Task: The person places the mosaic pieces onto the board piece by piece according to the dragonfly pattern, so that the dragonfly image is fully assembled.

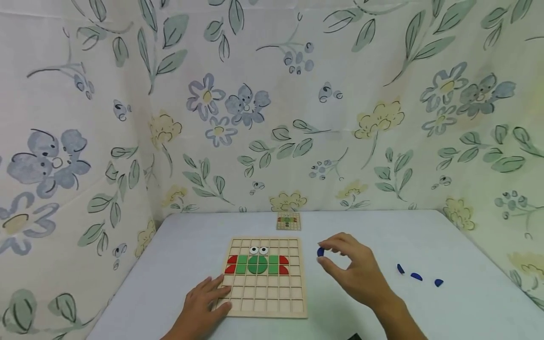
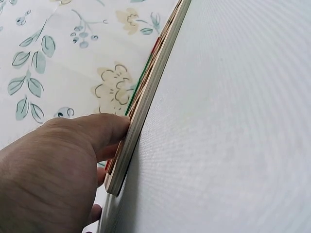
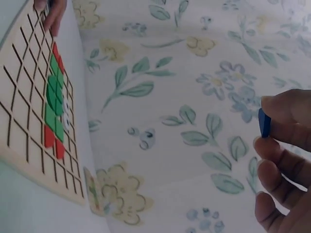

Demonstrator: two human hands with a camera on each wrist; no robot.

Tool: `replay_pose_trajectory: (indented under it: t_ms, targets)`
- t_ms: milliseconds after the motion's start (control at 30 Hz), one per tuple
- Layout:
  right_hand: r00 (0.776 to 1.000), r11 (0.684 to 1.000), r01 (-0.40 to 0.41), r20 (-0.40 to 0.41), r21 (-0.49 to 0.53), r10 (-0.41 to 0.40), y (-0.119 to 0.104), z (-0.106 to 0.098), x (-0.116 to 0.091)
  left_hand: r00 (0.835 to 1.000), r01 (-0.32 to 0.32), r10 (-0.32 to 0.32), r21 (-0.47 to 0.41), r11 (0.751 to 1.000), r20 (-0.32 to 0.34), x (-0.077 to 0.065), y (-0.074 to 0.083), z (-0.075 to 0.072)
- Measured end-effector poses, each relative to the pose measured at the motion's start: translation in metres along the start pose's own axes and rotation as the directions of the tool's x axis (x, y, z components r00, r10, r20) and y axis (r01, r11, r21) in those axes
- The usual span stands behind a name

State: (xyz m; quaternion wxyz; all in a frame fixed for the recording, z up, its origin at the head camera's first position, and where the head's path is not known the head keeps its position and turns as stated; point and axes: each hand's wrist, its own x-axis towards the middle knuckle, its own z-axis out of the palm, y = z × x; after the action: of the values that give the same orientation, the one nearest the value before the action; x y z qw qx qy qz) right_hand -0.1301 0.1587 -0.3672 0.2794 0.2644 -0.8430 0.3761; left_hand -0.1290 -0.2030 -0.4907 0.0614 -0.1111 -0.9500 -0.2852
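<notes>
My right hand [image 1: 359, 271] pinches a small blue tile [image 1: 320, 252] with a rounded side between thumb and fingertips. It hovers to the right of the wooden grid board [image 1: 265, 306]; the right wrist view shows the blue tile [image 3: 264, 122] edge-on. My left hand [image 1: 203, 302] rests on the board's lower left edge, its thumb on the rim in the left wrist view. Set in the grid are green tiles [image 1: 257, 264], red tiles [image 1: 284, 265] at both sides and two white eye tiles [image 1: 259, 250] above.
Right of my right hand, several blue tiles [image 1: 416, 276] lie loose on the white table [image 1: 361, 226]. A small pattern card [image 1: 288, 227] with a similar figure lies behind the board. Floral cloth [image 1: 272, 104] hangs behind and at both sides.
</notes>
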Motion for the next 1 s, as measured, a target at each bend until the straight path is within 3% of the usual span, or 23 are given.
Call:
replay_pose_trajectory:
  t_ms: [267, 433, 567, 1000]
  targets:
    - [0.994, 0.989, -0.072, 0.097, 0.132, 0.059, -0.011, 0.062, 0.007, 1.000, -0.003, 0.003, -0.008, 1.000, -0.009, -0.001, 0.000, -0.001]
    - [0.992, 0.980, -0.068, 0.121, 0.189, 0.046, -0.010, 0.091, 0.007, 1.000, -0.005, 0.005, -0.015, 1.000, -0.015, -0.001, 0.001, -0.001]
    - [0.982, 0.969, -0.120, 0.170, 0.217, 0.084, -0.009, 0.111, 0.005, 1.000, -0.003, 0.003, -0.008, 1.000, -0.015, 0.000, 0.003, -0.001]
    - [0.938, 0.961, -0.213, 0.311, 0.176, 0.151, 0.001, 0.169, 0.005, 1.000, -0.020, 0.020, -0.015, 1.000, -0.021, -0.001, 0.001, -0.002]
